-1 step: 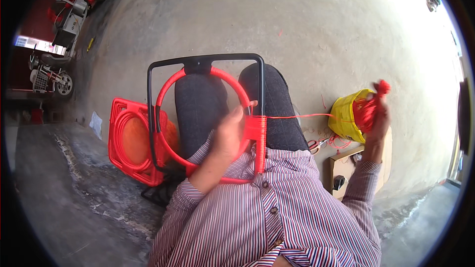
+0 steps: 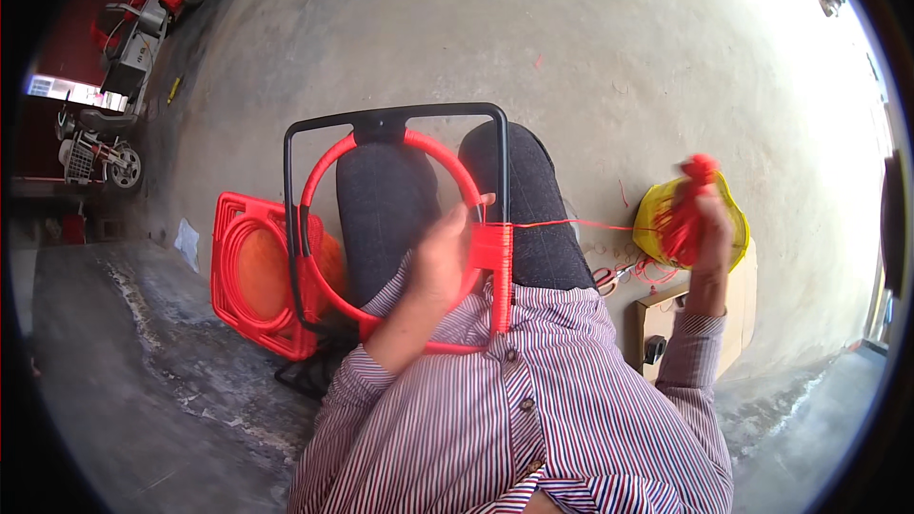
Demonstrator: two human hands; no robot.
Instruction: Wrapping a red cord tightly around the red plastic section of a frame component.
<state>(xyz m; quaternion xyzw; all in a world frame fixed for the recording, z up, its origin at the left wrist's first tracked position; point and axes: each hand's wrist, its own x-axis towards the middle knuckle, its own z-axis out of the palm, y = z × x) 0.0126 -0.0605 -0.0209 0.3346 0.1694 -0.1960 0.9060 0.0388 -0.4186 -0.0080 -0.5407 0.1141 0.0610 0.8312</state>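
Note:
Across my lap lies a black rectangular frame (image 2: pixel 439 109) with a ring (image 2: pixel 322 164) inside it, most of the ring wrapped in red cord. My left hand (image 2: pixel 440 252) is closed round the ring's right side, beside a broad band of wound cord (image 2: pixel 491 249). From that band a thin red strand (image 2: pixel 571 223) runs out to the right. It leads to a loose bundle of red cord (image 2: pixel 681 219) that my right hand (image 2: pixel 712 233) grips, blurred by motion. The bundle is in front of a yellow container (image 2: pixel 738 225) on the floor.
Left of my lap stands a stack of red-wrapped frames (image 2: pixel 227 266) with an orange round part (image 2: pixel 262 271). Scissors (image 2: pixel 609 278) and a cardboard box (image 2: pixel 653 322) lie by the yellow container. Parked scooters (image 2: pixel 129 52) stand at the far left.
My right hand has moved a little to the left with the cord bundle, now in front of the yellow container. The frame and my left hand have stayed in place.

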